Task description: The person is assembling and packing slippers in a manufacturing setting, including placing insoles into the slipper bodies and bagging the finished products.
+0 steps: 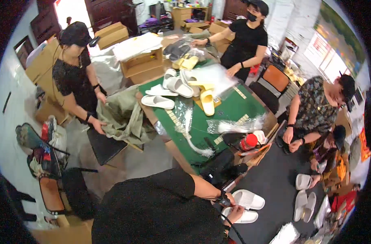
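Observation:
My left hand [231, 199] and my right hand [235, 213] are close together, low and right of centre. Their fingers are drawn in, apparently pinching something too small to make out. Under and beside them lie two white slide slippers [253, 200], side by side on the dark grey table surface [271, 171]. My hands overlap the heel ends, so part of the nearer slipper [248, 217] is hidden. My left arm, in a short black sleeve, comes from the left with a dark band at the wrist. A thin black cable hangs by my right hand.
On a green-topped table [201, 138] ahead lie white and yellow slippers [207, 101], clear plastic bags [234, 125] and a red-lidded jar [249, 141]. More white slippers [301, 205] lie right. Co-workers stand or sit around; one holds greenish cloth [126, 114]. Cardboard boxes [143, 63] stand behind.

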`<action>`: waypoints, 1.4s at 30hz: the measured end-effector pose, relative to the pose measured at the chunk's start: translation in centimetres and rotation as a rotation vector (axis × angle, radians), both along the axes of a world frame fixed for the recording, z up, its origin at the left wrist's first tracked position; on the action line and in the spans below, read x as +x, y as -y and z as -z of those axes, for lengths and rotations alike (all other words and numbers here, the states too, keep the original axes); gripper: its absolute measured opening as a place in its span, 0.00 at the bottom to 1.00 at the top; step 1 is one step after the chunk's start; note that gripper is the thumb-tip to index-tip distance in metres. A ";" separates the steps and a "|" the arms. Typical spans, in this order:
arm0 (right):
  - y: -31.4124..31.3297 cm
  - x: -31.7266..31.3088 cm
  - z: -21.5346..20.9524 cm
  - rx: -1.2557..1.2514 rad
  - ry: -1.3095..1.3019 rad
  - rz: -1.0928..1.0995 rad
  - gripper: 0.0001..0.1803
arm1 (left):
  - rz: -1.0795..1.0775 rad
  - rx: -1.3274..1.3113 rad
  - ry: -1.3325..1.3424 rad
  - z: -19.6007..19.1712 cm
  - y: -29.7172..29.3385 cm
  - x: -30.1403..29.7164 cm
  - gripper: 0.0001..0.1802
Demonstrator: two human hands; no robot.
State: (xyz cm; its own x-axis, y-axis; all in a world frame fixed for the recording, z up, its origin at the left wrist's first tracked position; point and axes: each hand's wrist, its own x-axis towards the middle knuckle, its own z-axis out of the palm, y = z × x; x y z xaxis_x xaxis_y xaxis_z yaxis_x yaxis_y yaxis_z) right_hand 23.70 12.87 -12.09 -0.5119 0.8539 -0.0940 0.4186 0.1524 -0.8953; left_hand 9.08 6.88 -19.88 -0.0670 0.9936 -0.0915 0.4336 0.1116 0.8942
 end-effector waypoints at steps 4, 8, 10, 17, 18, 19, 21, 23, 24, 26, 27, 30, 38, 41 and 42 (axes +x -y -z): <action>0.3 0.4 0.6 -0.018 -0.088 -0.010 0.07 | -0.103 0.011 0.017 -0.8 1.0 -1.3 0.15; 1.8 -0.5 -1.8 -0.077 -0.177 -0.096 0.06 | -0.264 0.009 0.049 -0.7 0.4 -0.2 0.14; 1.7 0.2 -1.9 -0.076 -0.111 -0.059 0.06 | -0.254 0.016 0.060 -0.5 0.5 0.3 0.14; 2.3 -0.3 -2.8 -0.069 -0.057 -0.110 0.07 | -0.385 0.036 0.042 -0.7 -0.2 1.2 0.13; 2.5 -0.3 -3.0 -0.080 -0.119 -0.097 0.08 | -0.386 0.043 0.036 -0.7 -0.4 1.1 0.13; 2.7 -0.3 -3.2 -0.078 -0.124 -0.093 0.08 | -0.388 0.050 0.029 -0.7 -0.4 0.9 0.13; 3.0 -0.2 -3.6 -0.111 -0.170 -0.065 0.08 | -0.377 0.067 0.015 -0.5 -0.5 1.4 0.13; 2.8 0.3 -2.9 -0.077 -0.210 -0.063 0.07 | -0.372 0.085 -0.003 -0.5 -0.5 0.7 0.13; 2.7 0.4 -2.6 -0.047 -0.242 -0.070 0.07 | -0.373 0.093 -0.013 -0.3 0.2 1.1 0.13; 2.8 0.6 -2.6 -0.017 -0.219 -0.054 0.07 | -0.370 0.110 -0.035 -0.5 0.5 0.5 0.12; 3.0 0.6 -3.0 0.009 -0.186 -0.041 0.07 | -0.365 0.118 -0.047 -0.6 0.7 0.1 0.12; 3.1 0.5 -3.3 -0.052 -0.174 -0.016 0.07 | -0.376 0.138 -0.066 -0.8 1.2 -1.0 0.12; 3.5 0.1 -3.1 -0.083 -0.196 0.059 0.07 | -0.297 0.169 -0.007 -0.8 0.8 -0.9 0.11; 4.0 -1.3 -3.8 -0.065 -0.137 0.081 0.08 | -0.223 0.187 0.041 0.2 0.7 -0.3 0.11; 4.3 -1.7 -4.7 -0.034 -0.117 0.103 0.09 | -0.185 0.197 0.064 0.4 0.5 0.2 0.11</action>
State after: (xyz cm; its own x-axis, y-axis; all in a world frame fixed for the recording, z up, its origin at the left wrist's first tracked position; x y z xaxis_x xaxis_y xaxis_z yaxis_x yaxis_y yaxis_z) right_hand 21.99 8.53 -7.43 -0.4313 0.8996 -0.0682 0.3228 0.0833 -0.9428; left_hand 9.30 6.40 -20.32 -0.2489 0.9641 0.0922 0.3640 0.0049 0.9314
